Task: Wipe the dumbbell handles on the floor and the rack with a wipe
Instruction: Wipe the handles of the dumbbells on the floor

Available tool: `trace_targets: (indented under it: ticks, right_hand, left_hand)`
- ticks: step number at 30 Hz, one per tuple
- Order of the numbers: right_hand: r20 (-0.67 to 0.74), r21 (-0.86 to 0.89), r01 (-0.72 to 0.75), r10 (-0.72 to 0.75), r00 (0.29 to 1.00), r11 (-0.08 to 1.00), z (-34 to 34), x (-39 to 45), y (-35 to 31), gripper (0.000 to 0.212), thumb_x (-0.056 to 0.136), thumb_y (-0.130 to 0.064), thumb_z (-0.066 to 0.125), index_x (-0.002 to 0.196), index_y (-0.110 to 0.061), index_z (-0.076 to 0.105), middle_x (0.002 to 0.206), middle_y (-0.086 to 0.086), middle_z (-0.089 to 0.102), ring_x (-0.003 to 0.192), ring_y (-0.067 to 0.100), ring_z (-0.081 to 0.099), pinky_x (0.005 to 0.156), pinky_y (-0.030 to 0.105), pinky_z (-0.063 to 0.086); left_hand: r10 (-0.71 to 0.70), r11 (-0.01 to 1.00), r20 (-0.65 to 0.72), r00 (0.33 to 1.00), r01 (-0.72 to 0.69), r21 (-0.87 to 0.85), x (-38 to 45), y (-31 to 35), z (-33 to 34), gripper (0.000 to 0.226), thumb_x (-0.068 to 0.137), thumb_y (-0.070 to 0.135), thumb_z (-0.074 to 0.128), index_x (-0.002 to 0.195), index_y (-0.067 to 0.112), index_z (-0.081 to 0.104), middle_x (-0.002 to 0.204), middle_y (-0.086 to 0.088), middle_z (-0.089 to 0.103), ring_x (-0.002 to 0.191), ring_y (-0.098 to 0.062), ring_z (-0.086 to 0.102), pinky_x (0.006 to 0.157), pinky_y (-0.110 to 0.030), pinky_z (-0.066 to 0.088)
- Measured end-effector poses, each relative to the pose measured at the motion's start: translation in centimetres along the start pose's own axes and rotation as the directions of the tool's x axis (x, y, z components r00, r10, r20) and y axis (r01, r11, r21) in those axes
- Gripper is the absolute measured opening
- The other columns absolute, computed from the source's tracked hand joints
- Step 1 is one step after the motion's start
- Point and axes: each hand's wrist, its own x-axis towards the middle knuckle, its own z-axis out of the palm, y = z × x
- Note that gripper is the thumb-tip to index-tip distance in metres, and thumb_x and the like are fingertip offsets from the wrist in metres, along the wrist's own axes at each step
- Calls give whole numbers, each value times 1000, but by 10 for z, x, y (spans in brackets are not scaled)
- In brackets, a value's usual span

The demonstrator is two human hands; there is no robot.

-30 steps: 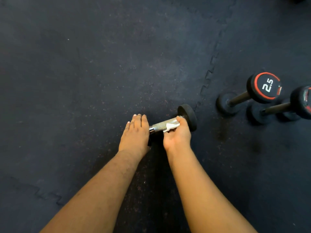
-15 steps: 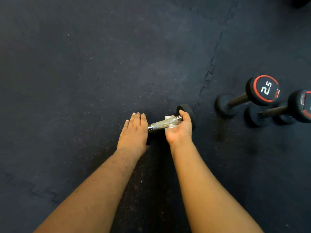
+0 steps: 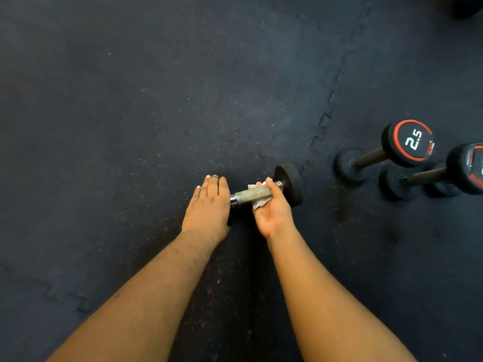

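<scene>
From the head camera, we see our right hand [image 3: 273, 207] has rolled round the handle [image 3: 252, 193] since a second ago: then the knuckles faced up and the wipe [image 3: 258, 203] lay on top of the knurled bar; now the palm is turned toward us, the fingers curl under and over the bar near the right-hand weight head [image 3: 290, 184], and the white wipe shows beneath the bar and peeks out behind it. We judge this as the wipe being carried round the circumference, so the underside of this handle is getting cleaned and this bar is close to done at its right end; the stretch nearer the left collar looks bare of the wipe for now.

Our left hand [image 3: 209, 202] has stayed put, fingers straight and together, pressed flat on the dumbbell's [image 3: 261, 190] left head, which it hides, steadying it on the floor [image 3: 130, 126]. The dumbbell lies on the dark rubber mat just in front of us, between our two hands.

To the right, well apart, two more dumbbells stand on the floor: one marked 2.5 [image 3: 386, 152] and a second [image 3: 431, 176] just beside it, partly cut off by the frame edge. Their handles look unwiped as far as we can judge. An interlocking mat seam [image 3: 329, 116] runs between them and us. Nothing blocks the way across. No rack is in view.
</scene>
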Motion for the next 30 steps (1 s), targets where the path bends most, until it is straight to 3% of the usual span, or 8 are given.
trace_targets:
  ticks: [7,14,17,20,22,25,28,30]
  right_hand:
    - [18,247,87,-94,995,965,3,-7,-2,14,99,-22,58,94,-11,62,84,8,67,86,20,64,102,37,49]
    - [23,-465,114,-117,993,878,-16,-30,57,22,105,-21,51,109,-9,70,104,10,76,102,27,71,96,44,55]
    - [76,-764,313,-404,912,564,-24,-51,61,21,101,-18,54,103,-19,75,92,-1,77,88,14,72,89,43,57]
    - [387,-833,553,-681,621,30,-18,-57,46,30,100,-13,53,122,-20,71,112,-4,74,102,9,67,94,29,53]
    - [616,-764,589,-568,546,-263,-10,-36,26,41,100,-5,49,137,-14,61,138,4,62,130,16,54,115,30,36]
    - [772,-496,485,-111,626,-720,-4,-14,21,51,99,-11,43,150,-9,44,155,11,44,148,27,33,124,45,13]
    - [862,-186,466,84,499,-865,-33,-9,14,59,95,-19,34,152,-7,40,158,11,40,149,29,32,122,52,22]
    - [863,-279,379,-58,501,-883,-52,-5,-5,58,97,-13,41,155,-10,35,160,11,36,151,28,26,123,51,19]
  left_hand:
    - [-2,1000,-17,1000,2,-12,0,-1,4,112,83,29,80,159,3,3,167,-16,10,157,-30,5,128,-43,12]
    - [10,999,-7,1000,-10,-46,2,-3,4,108,84,23,77,160,3,2,167,-16,10,157,-29,4,128,-42,12]
    - [13,997,-28,1000,-15,-73,2,-5,6,104,88,23,74,160,3,1,167,-16,10,157,-29,3,128,-40,10]
    - [23,996,5,1000,-23,-83,4,-6,1,113,84,27,80,159,2,-1,167,-16,8,157,-28,2,128,-40,9]
    - [33,997,26,999,-31,-70,2,-6,-2,117,82,28,82,159,2,-3,167,-16,6,157,-29,1,128,-40,9]
    - [40,997,24,999,-39,-61,2,-6,-1,115,83,25,81,160,2,-2,168,-16,5,157,-29,1,128,-41,9]
    - [38,997,22,999,-36,-72,3,-7,-1,114,82,25,81,160,3,2,168,-15,7,157,-28,1,128,-41,9]
    - [34,997,8,999,-34,-72,3,-6,-2,117,79,29,85,160,3,4,167,-16,10,157,-29,4,128,-41,11]
